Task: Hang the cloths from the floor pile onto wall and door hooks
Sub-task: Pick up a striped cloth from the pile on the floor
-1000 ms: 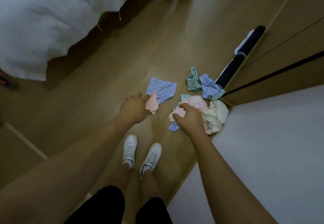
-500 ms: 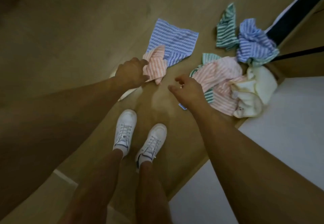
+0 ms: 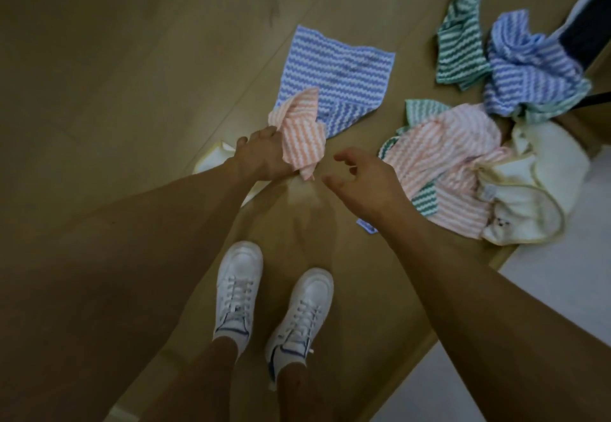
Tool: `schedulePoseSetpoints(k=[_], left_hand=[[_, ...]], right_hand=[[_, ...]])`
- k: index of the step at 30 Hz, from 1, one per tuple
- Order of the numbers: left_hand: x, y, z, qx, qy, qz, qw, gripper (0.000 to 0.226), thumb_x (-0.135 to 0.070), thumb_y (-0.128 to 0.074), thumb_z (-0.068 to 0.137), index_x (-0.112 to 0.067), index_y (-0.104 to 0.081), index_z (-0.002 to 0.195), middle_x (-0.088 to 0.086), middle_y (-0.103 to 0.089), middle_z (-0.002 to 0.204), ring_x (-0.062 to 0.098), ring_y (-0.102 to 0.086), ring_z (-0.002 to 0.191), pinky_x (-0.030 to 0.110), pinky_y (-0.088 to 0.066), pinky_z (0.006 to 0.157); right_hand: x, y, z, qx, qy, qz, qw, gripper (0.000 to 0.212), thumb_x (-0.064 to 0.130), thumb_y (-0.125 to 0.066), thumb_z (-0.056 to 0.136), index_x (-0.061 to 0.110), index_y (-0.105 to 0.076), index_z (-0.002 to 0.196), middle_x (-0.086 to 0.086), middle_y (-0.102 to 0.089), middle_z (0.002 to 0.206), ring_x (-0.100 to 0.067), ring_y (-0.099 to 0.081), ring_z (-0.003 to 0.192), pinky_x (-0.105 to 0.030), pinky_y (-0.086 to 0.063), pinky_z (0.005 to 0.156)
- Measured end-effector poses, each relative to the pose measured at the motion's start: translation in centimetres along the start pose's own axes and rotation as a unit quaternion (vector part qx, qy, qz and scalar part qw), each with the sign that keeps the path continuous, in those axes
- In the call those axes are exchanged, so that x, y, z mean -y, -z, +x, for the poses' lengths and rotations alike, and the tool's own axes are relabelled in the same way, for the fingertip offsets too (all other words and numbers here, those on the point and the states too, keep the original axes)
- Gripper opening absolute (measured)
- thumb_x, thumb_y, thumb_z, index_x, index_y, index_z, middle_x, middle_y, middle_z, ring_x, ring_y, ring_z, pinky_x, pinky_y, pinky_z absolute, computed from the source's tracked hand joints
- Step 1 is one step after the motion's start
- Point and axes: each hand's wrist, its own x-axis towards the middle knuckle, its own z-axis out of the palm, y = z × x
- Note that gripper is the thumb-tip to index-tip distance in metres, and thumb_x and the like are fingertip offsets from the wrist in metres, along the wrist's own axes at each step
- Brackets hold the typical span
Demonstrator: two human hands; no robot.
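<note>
The left hand (image 3: 264,154) grips a pink striped cloth (image 3: 302,134) above the floor (image 3: 132,74); the right hand (image 3: 363,180) hovers empty, fingers loosely spread, beside the cloth pile (image 3: 463,164) near the wall (image 3: 545,322)

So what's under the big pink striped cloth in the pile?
Green striped cloth pokes out beneath the big pink striped cloth, plus a blue corner. How far they extend underneath is hidden.
</note>
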Motion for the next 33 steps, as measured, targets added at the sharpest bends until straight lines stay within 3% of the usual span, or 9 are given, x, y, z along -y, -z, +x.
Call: schedulePoseSetpoints(k=[6, 12, 15, 19, 22, 24, 26, 30, 33], left_hand=[[-2.7, 5.1, -5.6, -0.119, -0.141, 0.004, 0.983, 0.064, -0.033, -0.063, 0.085, -0.009, -0.043, 0.142, 0.009, -0.038, 0.15, 0.022, -0.044, 0.133, 0.039, -0.028, 0.108], [-7.5, 14.7, -14.4, -0.159, -0.248, -0.012, 0.955, 0.053, -0.032, -0.064, 0.083, -0.011, -0.056, 0.131, 0.004, -0.052, 0.138, 0.022, -0.054, 0.119, 0.035, -0.037, 0.1], [-10.2, 20.0, -19.2, -0.199, -0.297, 0.003, 0.934, 0.041, -0.03, -0.061, 0.083, -0.012, -0.064, 0.12, 0.004, -0.061, 0.121, 0.024, -0.059, 0.109, 0.036, -0.038, 0.095], [-13.6, 27.0, -26.1, -0.233, -0.345, 0.007, 0.909, 0.036, -0.03, -0.06, 0.084, -0.014, -0.068, 0.114, 0.001, -0.062, 0.121, 0.022, -0.06, 0.108, 0.038, -0.034, 0.102], [-16.3, 32.1, -31.8, -0.275, -0.381, 0.006, 0.883, 0.024, -0.022, -0.065, 0.083, -0.016, -0.07, 0.105, -0.001, -0.065, 0.114, 0.019, -0.06, 0.107, 0.039, -0.036, 0.102], [-18.3, 35.4, -35.9, -0.303, -0.395, 0.001, 0.867, 0.019, -0.018, -0.066, 0.081, -0.015, -0.069, 0.099, 0.0, -0.066, 0.104, 0.023, -0.061, 0.101, 0.041, -0.042, 0.094], [-20.0, 38.2, -39.7, -0.33, -0.396, -0.028, 0.857, 0.015, -0.015, -0.067, 0.081, -0.014, -0.064, 0.095, 0.003, -0.065, 0.096, 0.027, -0.06, 0.093, 0.044, -0.045, 0.082], [-22.8, 43.6, -46.5, -0.394, -0.383, -0.081, 0.832, 0.017, -0.021, -0.063, 0.087, -0.015, -0.053, 0.099, 0.003, -0.062, 0.086, 0.027, -0.058, 0.077, 0.041, -0.045, 0.066], [-24.7, 47.6, -50.9, -0.41, -0.397, -0.093, 0.816, 0.021, -0.022, -0.061, 0.092, -0.011, -0.054, 0.108, 0.0, -0.062, 0.088, 0.025, -0.06, 0.079, 0.039, -0.046, 0.067]], right_hand=[[3.0, 5.1, -2.1, -0.014, 0.012, 0.016, 1.0, 0.045, 0.033, -0.065, 0.087, 0.021, -0.057, 0.129, -0.001, -0.057, 0.132, -0.02, -0.055, 0.118, -0.029, -0.041, 0.097], [7.8, 12.5, -6.3, -0.051, 0.035, 0.025, 0.998, 0.049, 0.021, -0.063, 0.087, 0.02, -0.052, 0.135, -0.005, -0.052, 0.138, -0.023, -0.053, 0.123, -0.032, -0.04, 0.101], [9.9, 16.4, -9.3, -0.09, 0.057, 0.014, 0.994, 0.051, 0.014, -0.061, 0.086, 0.019, -0.05, 0.136, -0.006, -0.05, 0.139, -0.023, -0.048, 0.127, -0.031, -0.037, 0.104], [12.8, 22.4, -13.6, -0.149, 0.089, 0.004, 0.985, 0.054, 0.013, -0.064, 0.084, 0.017, -0.051, 0.136, -0.006, -0.052, 0.138, -0.024, -0.046, 0.128, -0.033, -0.035, 0.106], [15.3, 27.6, -17.1, -0.221, 0.112, 0.011, 0.969, 0.033, 0.02, -0.066, 0.085, 0.013, -0.065, 0.117, -0.01, -0.063, 0.118, -0.027, -0.056, 0.112, -0.035, -0.041, 0.094], [17.3, 31.1, -19.7, -0.258, 0.118, 0.027, 0.959, 0.018, 0.027, -0.064, 0.088, 0.012, -0.071, 0.094, -0.011, -0.068, 0.095, -0.028, -0.061, 0.094, -0.041, -0.043, 0.08], [19.2, 34.6, -22.3, -0.27, 0.137, 0.034, 0.952, 0.02, 0.027, -0.062, 0.089, 0.01, -0.069, 0.081, -0.011, -0.067, 0.08, -0.028, -0.06, 0.082, -0.043, -0.042, 0.072], [23.4, 41.7, -27.9, -0.272, 0.201, 0.025, 0.941, 0.016, 0.024, -0.059, 0.089, 0.012, -0.069, 0.086, -0.007, -0.067, 0.076, -0.023, -0.061, 0.076, -0.041, -0.045, 0.07], [26.3, 46.5, -32.2, -0.29, 0.235, 0.001, 0.928, 0.017, 0.021, -0.058, 0.092, 0.01, -0.068, 0.084, 0.001, -0.062, 0.071, -0.019, -0.056, 0.071, -0.036, -0.039, 0.063]])
